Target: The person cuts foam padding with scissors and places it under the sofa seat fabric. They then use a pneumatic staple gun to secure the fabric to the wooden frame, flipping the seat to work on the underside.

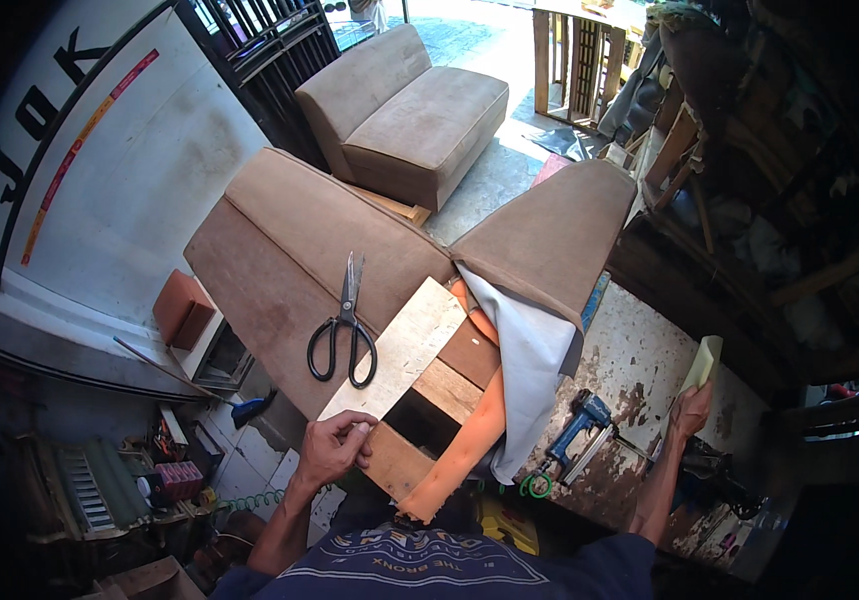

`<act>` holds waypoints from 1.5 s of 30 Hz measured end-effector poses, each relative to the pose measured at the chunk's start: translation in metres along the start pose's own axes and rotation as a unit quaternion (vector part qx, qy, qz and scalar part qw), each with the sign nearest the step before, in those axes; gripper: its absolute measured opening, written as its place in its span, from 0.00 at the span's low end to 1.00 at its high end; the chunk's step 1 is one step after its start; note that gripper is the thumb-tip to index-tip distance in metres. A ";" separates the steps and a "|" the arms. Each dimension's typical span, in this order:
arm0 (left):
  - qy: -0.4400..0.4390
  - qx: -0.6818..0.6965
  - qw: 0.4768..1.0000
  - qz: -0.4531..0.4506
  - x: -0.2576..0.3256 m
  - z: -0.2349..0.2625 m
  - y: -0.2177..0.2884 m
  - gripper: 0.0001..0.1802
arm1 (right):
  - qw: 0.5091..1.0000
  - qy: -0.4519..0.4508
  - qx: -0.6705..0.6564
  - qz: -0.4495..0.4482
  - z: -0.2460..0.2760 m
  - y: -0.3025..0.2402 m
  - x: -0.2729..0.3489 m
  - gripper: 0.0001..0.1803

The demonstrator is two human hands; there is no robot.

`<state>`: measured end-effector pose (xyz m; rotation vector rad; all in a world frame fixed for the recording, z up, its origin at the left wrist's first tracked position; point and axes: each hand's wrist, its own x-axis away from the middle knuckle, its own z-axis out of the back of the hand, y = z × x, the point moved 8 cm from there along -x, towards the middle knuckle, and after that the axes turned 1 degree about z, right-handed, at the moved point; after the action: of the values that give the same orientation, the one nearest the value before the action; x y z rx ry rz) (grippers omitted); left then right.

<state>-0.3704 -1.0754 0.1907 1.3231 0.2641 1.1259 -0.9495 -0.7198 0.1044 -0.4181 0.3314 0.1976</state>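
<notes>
The right hand (692, 408), at 4 o'clock, grasps a pale yellow piece (704, 362) over the weathered tabletop (640, 335). Bare tabletop leaves room between that hand and the grey fabric flap (522, 340) hanging off the brown seat (335, 235). At 7 o'clock, the left hand (338, 447) sits with curled fingers at the near edge of a pale board (405, 350) on the seat; I cannot tell whether it pinches anything. Black-handled scissors (349, 305) lie at 9 o'clock, clear of both hands. An orange foam strip (475, 430) borders the frame's dark opening at 6 o'clock. A blue nail gun (575, 440) crowds the tabletop between 4 and 5.
</notes>
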 end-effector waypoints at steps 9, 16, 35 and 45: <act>0.033 0.207 0.971 -0.117 0.002 0.030 0.006 0.21 | 0.788 -0.235 -0.551 0.142 0.310 -0.297 0.037 0.27; 0.007 0.295 0.918 -0.265 0.038 0.052 0.027 0.36 | 0.685 -0.334 -0.588 0.270 0.320 -0.424 0.054 0.28; 0.133 0.367 0.919 -0.052 0.043 0.051 -0.065 0.21 | 0.819 -0.406 -0.091 0.395 0.010 -0.466 0.133 0.29; 0.358 -0.263 0.866 -0.230 0.068 0.046 0.046 0.31 | 0.825 -0.320 -0.277 0.374 0.029 -0.456 0.110 0.29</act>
<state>-0.3272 -1.0593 0.2729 0.2829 0.7179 1.1209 -0.7234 -1.1034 0.2562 -0.7512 -0.2665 1.2024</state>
